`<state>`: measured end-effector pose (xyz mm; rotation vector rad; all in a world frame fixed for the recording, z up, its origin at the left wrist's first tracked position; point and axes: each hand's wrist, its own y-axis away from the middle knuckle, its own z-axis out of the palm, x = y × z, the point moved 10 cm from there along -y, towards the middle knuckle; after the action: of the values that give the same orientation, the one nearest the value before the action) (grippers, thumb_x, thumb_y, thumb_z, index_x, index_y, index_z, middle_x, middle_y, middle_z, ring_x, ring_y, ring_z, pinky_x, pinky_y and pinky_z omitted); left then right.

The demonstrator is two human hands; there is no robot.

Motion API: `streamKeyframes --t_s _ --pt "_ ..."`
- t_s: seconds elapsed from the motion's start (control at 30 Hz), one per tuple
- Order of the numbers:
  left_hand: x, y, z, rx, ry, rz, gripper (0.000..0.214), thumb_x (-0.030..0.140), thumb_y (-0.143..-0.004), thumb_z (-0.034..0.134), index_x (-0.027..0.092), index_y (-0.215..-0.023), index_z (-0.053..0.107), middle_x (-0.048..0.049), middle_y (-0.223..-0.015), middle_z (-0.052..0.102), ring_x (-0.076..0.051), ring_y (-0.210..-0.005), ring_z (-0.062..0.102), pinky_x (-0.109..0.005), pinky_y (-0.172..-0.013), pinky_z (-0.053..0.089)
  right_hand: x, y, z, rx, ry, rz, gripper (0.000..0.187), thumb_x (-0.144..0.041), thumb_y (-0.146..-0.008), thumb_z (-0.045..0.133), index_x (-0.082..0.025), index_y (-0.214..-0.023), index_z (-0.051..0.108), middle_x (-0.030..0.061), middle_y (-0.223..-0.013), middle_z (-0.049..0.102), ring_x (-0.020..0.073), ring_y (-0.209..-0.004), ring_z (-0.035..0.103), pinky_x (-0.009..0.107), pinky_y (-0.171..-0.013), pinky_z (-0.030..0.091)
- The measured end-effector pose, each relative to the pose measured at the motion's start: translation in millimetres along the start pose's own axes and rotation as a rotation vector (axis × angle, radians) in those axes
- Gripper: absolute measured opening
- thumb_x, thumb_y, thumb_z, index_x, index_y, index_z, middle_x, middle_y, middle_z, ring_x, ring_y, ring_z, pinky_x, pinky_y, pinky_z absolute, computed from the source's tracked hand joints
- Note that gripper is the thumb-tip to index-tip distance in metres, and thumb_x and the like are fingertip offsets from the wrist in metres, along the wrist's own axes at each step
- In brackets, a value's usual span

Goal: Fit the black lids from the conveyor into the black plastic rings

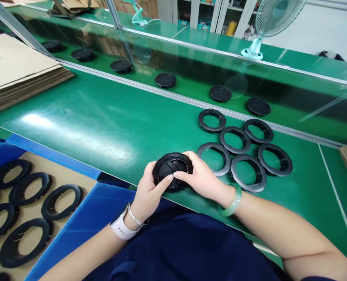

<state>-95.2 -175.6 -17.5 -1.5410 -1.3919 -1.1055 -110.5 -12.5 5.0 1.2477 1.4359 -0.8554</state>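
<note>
Item in hand: one black round cap assembly [172,171], low centre of the frame, at the near edge of the green bench [103,125]. Your left hand [148,193] curls around its lower left rim with a fingertip pressed on the face; your right hand [201,177] closes over its right side, thumb on the face. Both hands are shut on it, and it rests on or just above the bench; which, you cannot tell.

Stock, right of centre: six open black rings [243,150] laid flat in a loose cluster, some touching. None of them has a centre piece fitted, so by the look of it these six remain to be done.

Stock, lower left: a cardboard-lined blue tray [74,230] holding more rings [25,242]; about seven show, some cut off by the frame edge.

Finished-looking pieces: six closed black discs [165,80] spaced in a row along the conveyor lane [191,66] behind the rail, running from upper left to right of centre. Judged from this, six are done and one is in work.

Other: one stack of flat cardboard [18,74], upper left; one desk fan [267,23], upper right; a second, smaller one at top centre.
</note>
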Motion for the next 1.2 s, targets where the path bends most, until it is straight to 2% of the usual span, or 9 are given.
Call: streamKeyframes --t_s 0.2,0.5,0.63,0.7,0.77,0.87,1.0,1.1,1.2 --pt "2 -1 0.3 0.016 -0.021 -0.002 0.041 0.044 -0.093 0.064 0.021 -0.125 0.053 -0.0058 -0.119 0.064 -0.026 -0.112 0.062 -0.038 -0.098 0.05 -2 -1 -2 0.068 0.161 0.012 0.036 -0.01 -0.086 0.079 -0.018 -0.109 0.052 0.004 -0.105 0.062 0.0241 -0.099 0.06 0.039 -0.083 0.047" --pt "-2 -2 -3.5 0.035 -0.055 0.032 0.046 0.05 -0.092 0.066 0.021 -0.126 0.054 -0.0079 -0.122 0.062 -0.029 -0.117 0.059 -0.044 -0.103 0.047 3 0 -4 0.127 0.115 0.048 0.042 -0.013 -0.076 0.089 -0.018 -0.1 0.055 0.0006 -0.095 0.064 0.024 -0.091 0.063 0.036 -0.077 0.049" --pt "-9 -2 4.0 -0.044 0.233 -0.008 0.048 0.057 -0.097 0.054 0.021 -0.129 0.05 -0.0117 -0.127 0.063 -0.031 -0.115 0.063 -0.044 -0.094 0.056 -10 -2 -22 0.143 0.016 -0.007 0.04 -0.011 -0.071 0.091 -0.018 -0.097 0.061 0.0 -0.095 0.067 0.0246 -0.09 0.064 0.037 -0.077 0.05" --pt "-4 -2 14.7 -0.131 0.412 -0.043 0.047 0.056 -0.101 0.042 0.022 -0.134 0.042 -0.0133 -0.121 0.068 -0.032 -0.106 0.069 -0.047 -0.087 0.06 -19 -7 -53 0.214 -0.074 -0.037 0.036 -0.015 -0.074 0.09 -0.018 -0.097 0.062 -0.0007 -0.097 0.068 0.0231 -0.092 0.065 0.036 -0.081 0.052" --pt "12 -4 24.8 -0.213 0.375 0.016 0.044 0.051 -0.103 0.043 0.023 -0.137 0.038 -0.0137 -0.117 0.07 -0.032 -0.106 0.07 -0.051 -0.092 0.059 -26 -12 -99 0.314 -0.31 -0.085 0.035 -0.02 -0.076 0.087 -0.016 -0.101 0.062 0.0013 -0.101 0.069 0.0222 -0.095 0.066 0.034 -0.084 0.055" --pt "58 -8 51.2 -0.35 -0.073 0.339 0.043 0.039 -0.099 0.06 0.026 -0.138 0.047 -0.0137 -0.137 0.062 -0.031 -0.129 0.058 -0.055 -0.111 0.048 -26 -13 -179 0.5 -0.695 -0.145 0.031 -0.019 -0.079 0.08 -0.012 -0.105 0.064 0.0066 -0.101 0.071 0.0231 -0.092 0.068 0.033 -0.08 0.06" --pt "96 -8 112.0 -0.531 -0.569 0.773 0.05 0.029 -0.092 0.068 0.025 -0.14 0.054 -0.0108 -0.155 0.045 -0.036 -0.15 0.03 -0.063 -0.12 0.033 -13 -1 -262 0.758 -0.888 -0.168 0.014 -0.017 -0.093 0.067 -0.011 -0.106 0.065 0.0101 -0.105 0.071 0.0216 -0.097 0.068 0.031 -0.076 0.061" --pt "98 -18 142.6 -0.576 -0.678 0.866 0.038 0.018 -0.089 0.066 0.021 -0.127 0.063 -0.0115 -0.133 0.065 -0.037 -0.137 0.049 -0.067 -0.119 0.033 5 5 -298 0.897 -0.909 -0.138 0.013 -0.022 -0.101 0.056 -0.013 -0.108 0.062 0.0103 -0.11 0.07 0.0211 -0.1 0.068 0.034 -0.079 0.062" --pt "90 -34 146.1 -0.573 -0.596 0.857 0.02 0.023 -0.094 0.058 0.024 -0.112 0.068 -0.0078 -0.114 0.074 -0.033 -0.118 0.065 -0.068 -0.117 0.037 24 15 -341 1.036 -0.803 -0.133 0.014 -0.021 -0.1 0.051 -0.012 -0.106 0.061 0.0128 -0.109 0.07 0.0232 -0.098 0.069 0.041 -0.079 0.062"
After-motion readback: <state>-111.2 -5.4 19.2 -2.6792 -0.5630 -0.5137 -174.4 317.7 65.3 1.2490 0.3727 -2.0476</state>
